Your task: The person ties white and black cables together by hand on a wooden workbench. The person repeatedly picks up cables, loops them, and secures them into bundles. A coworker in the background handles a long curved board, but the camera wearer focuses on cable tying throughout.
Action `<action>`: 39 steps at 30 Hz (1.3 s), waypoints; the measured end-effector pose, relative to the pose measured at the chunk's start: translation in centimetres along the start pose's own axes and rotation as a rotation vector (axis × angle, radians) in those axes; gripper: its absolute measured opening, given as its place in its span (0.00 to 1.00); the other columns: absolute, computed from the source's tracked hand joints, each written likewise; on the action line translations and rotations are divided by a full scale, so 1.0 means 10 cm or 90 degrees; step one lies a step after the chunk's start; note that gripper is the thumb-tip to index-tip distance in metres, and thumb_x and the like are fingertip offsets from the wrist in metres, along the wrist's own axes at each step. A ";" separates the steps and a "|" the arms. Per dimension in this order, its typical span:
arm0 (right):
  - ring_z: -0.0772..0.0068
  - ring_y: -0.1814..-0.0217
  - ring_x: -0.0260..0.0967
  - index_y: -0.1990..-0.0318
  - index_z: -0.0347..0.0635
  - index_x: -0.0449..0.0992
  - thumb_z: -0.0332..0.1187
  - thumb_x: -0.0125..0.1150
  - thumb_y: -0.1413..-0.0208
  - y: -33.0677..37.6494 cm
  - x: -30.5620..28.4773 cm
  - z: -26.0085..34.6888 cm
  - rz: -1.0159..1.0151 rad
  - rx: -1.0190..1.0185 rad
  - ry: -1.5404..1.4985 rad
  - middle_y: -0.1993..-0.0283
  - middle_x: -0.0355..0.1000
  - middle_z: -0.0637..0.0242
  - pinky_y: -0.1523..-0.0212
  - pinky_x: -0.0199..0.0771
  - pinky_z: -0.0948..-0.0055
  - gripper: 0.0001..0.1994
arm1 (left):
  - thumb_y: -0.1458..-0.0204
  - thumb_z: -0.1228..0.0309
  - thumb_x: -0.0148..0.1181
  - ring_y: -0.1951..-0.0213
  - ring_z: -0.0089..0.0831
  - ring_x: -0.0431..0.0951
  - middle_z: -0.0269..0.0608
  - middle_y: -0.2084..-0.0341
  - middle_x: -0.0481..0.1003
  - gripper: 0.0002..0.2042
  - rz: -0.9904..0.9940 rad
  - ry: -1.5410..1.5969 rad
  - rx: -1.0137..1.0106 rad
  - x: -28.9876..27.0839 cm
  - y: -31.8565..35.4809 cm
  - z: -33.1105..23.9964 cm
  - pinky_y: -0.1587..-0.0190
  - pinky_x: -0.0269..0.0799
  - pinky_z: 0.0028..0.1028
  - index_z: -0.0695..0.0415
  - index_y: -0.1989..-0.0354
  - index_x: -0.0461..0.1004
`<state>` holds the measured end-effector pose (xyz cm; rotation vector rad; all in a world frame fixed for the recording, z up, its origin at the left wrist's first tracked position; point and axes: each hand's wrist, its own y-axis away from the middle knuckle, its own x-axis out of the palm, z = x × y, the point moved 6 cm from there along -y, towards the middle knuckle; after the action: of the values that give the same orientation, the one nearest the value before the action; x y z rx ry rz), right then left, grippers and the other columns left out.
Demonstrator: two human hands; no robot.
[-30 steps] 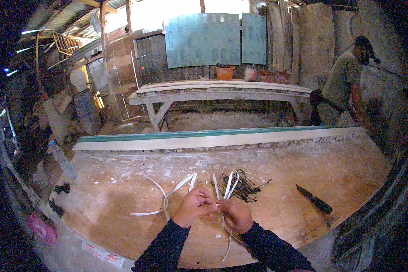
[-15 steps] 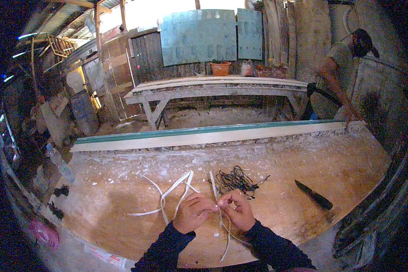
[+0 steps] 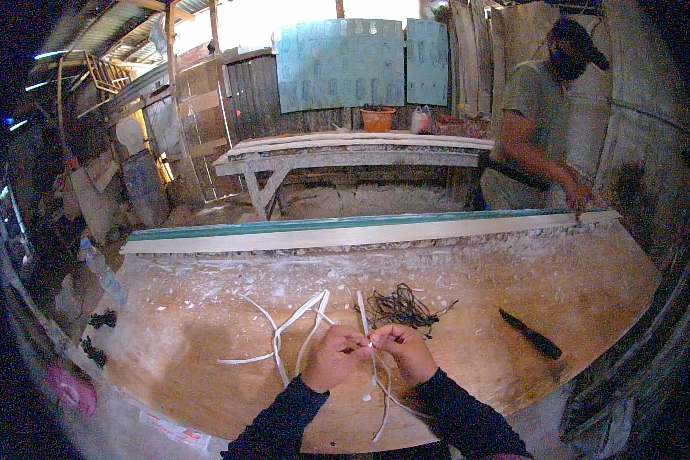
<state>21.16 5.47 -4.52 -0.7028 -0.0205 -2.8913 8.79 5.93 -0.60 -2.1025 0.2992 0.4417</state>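
Closer in than a second ago, a co-worker (image 3: pixel 540 115) touches the long board (image 3: pixel 345 236) while my left hand (image 3: pixel 335 359) and right hand (image 3: pixel 405 355) pinch a white strip (image 3: pixel 363 307) above the table (image 3: pixel 468 360), apparently a fine tying step calling for steady tension.

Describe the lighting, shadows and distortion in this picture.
Head view: bright glare bleaches out detail above the blue panel; head view: a soft shadow lies on the table, left of the left hand; head view: the table's near edge bows, and the picture's corners fall to grainy black.
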 end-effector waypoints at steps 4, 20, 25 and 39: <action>0.80 0.66 0.66 0.68 0.36 0.73 0.29 0.58 0.54 0.05 0.06 0.13 -0.028 -0.089 0.180 0.69 0.71 0.67 0.62 0.64 0.81 0.07 | 0.60 0.79 0.59 0.77 0.27 0.70 0.41 0.76 0.72 0.20 -0.094 0.387 -0.272 0.08 0.14 0.30 0.74 0.67 0.22 0.57 0.60 0.56; 0.82 0.67 0.63 0.69 0.38 0.71 0.28 0.55 0.52 0.01 -0.03 0.06 -0.038 -0.243 0.350 0.70 0.69 0.71 0.64 0.63 0.82 0.04 | 0.60 0.86 0.54 0.69 0.28 0.73 0.43 0.72 0.70 0.29 -0.119 0.176 -0.169 0.11 0.16 0.21 0.67 0.72 0.25 0.58 0.51 0.47; 0.83 0.66 0.62 0.68 0.38 0.69 0.28 0.53 0.51 0.00 0.00 -0.04 0.007 -0.163 0.294 0.70 0.67 0.72 0.64 0.62 0.83 0.04 | 0.60 0.85 0.54 0.71 0.25 0.71 0.41 0.73 0.70 0.26 -0.137 0.311 -0.318 0.00 0.16 0.32 0.72 0.72 0.23 0.58 0.52 0.51; 0.81 0.70 0.64 0.69 0.39 0.68 0.30 0.51 0.49 0.04 0.13 -0.09 0.134 0.102 -0.070 0.70 0.67 0.71 0.64 0.65 0.81 0.04 | 0.56 0.78 0.54 0.68 0.24 0.69 0.37 0.73 0.68 0.02 -0.022 0.300 -0.267 0.05 0.13 0.26 0.67 0.66 0.21 0.62 0.74 0.69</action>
<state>19.71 4.79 -4.69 -0.7830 -0.1777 -2.6138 8.24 7.40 -3.12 -2.6091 0.4721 -0.0279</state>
